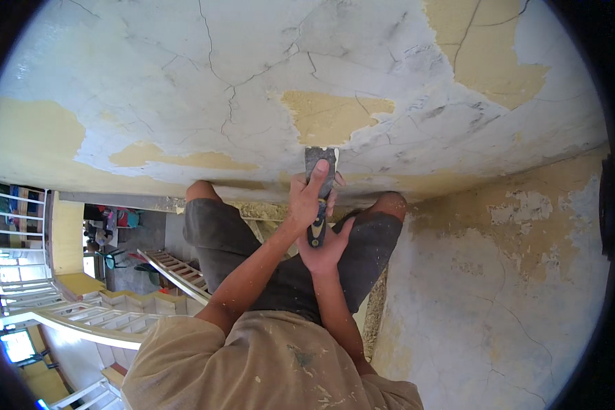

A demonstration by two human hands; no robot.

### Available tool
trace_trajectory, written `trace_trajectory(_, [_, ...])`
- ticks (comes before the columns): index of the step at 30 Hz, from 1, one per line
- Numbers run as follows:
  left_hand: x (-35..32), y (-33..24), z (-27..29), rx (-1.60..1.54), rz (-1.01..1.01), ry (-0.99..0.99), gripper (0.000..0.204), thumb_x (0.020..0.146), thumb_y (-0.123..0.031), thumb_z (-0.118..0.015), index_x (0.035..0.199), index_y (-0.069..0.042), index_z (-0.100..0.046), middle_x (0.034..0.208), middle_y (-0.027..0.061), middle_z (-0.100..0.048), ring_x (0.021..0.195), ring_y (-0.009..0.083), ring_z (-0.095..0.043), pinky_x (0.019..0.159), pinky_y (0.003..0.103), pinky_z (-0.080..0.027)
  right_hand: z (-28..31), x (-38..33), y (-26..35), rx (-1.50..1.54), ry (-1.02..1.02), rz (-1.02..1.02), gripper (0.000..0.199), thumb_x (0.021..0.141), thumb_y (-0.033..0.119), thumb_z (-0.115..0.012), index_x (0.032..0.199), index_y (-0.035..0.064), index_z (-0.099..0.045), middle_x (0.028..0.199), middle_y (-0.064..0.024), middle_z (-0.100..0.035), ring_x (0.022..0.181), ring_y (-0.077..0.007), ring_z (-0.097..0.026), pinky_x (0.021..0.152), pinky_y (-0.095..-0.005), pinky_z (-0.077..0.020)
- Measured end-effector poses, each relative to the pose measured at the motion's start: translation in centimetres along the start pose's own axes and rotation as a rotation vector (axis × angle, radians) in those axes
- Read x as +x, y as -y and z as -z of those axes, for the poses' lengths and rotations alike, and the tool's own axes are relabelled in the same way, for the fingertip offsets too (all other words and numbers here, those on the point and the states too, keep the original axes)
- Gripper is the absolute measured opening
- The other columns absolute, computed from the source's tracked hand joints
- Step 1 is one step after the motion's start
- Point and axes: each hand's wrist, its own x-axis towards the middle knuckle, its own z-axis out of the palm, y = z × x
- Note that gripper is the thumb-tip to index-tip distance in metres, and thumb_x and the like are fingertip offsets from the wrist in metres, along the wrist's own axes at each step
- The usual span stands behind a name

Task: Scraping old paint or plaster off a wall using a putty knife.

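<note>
Cracked white paint over yellow plaster covers the curved wall [184, 82] that fills the upper view. At far left, a white-railed stair [82, 321] and a pale wooden ladder [174, 270] lie below the person's position. Moving right, bare yellow patches interrupt the white coat: a long strip [178, 159] at lower left, a central patch [331, 116] directly above the tool, and a larger one [485, 55] at upper right. Judged from these, stripping is partly done; most of the white coat remains.

At centre, the left hand [307, 198] is closed around the steel-bladed scraper with a black and yellow handle [320, 184], its forefinger pressed along the blade. The right hand [328, 249] cups the handle end from below, its grip also clamped on the tool. The blade edge touches the wall just under the central patch.

At right, the adjoining wall [499, 287] shows mottled yellow and white. No packages, labels or signs are legible.
</note>
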Motion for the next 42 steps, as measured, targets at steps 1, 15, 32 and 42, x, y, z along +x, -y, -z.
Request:
trace_trajectory(1, [0.0,0.0,0.0,-0.020,0.018,-0.008,0.059,0.088,-0.056,-0.044,0.078,0.000,-0.059,0.048,0.0029,-0.047,0.037,0.0098,-0.044,0.037,0.024,-0.037,0.2,0.0,-0.3,-0.401,-0.059,0.135,0.092,0.080,0.070,-0.037,0.143,0.0058,-0.016,0.139,-0.0075,-0.033,0.130,-0.0203,-0.028,0.109,-0.0433,-0.0086])
trace_trajectory(15, [-0.4,-0.1,0.8,-0.021,0.070,-0.041,0.059,0.086,-0.057,-0.047,0.076,-0.001,-0.060,0.047,0.0028,-0.047,0.037,0.0098,-0.044,0.037,0.024,-0.037,-3.3,-1.1,-2.0,-0.026,-0.144,-0.008,0.089,0.079,0.074,-0.033,0.133,0.0041,-0.037,0.129,-0.0068,-0.045,0.121,-0.0227,-0.037,0.103,-0.0396,-0.0227])
trace_trajectory(32, [0.0,-0.9,1.3,0.107,0.013,-0.046,0.058,0.087,-0.055,-0.048,0.073,0.000,-0.060,0.047,0.0035,-0.046,0.037,0.0106,-0.044,0.038,0.024,-0.038,-2.4,-0.2,-2.3,-0.005,0.125,-0.102,0.084,0.082,0.070,-0.030,0.134,0.0047,-0.032,0.135,-0.0053,-0.040,0.126,-0.0213,-0.033,0.104,-0.0388,-0.0228])
trace_trajectory(42, [0.1,-0.9,1.7,0.110,0.060,-0.042,0.059,0.086,-0.057,-0.047,0.073,-0.001,-0.059,0.046,0.0034,-0.047,0.036,0.0106,-0.044,0.036,0.025,-0.037,-1.1,0.9,-3.2,-0.419,-0.041,0.060,0.088,0.078,0.076,-0.027,0.133,0.0082,-0.036,0.126,-0.0052,-0.046,0.115,-0.0237,-0.038,0.100,-0.0428,-0.0253])
